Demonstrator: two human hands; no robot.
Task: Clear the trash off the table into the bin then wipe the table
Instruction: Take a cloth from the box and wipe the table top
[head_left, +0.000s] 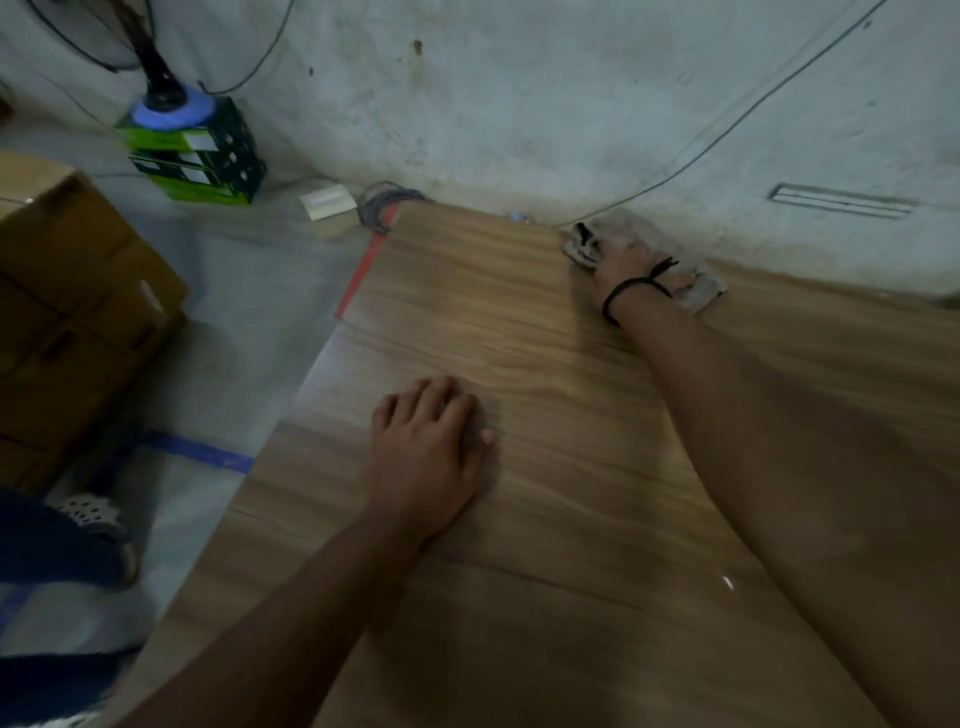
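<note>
The wooden table (545, 519) fills the lower right of the head view. My right hand (626, 262) reaches to its far edge by the wall and presses down on a crumpled grey cloth (698, 288), which spreads out on both sides of the hand. A black band circles that wrist. My left hand (434, 447) lies flat, palm down, on the bare wood near the table's left edge, fingers together, holding nothing. No trash shows on the table top, and no bin is in view.
Brown cardboard boxes (67, 322) stand on the floor at left. A green box (202, 156) carries a fan base behind them. A coil of cable (384, 208) and a small white box (327, 202) lie at the table's far corner. Blue tape (202, 452) marks the floor.
</note>
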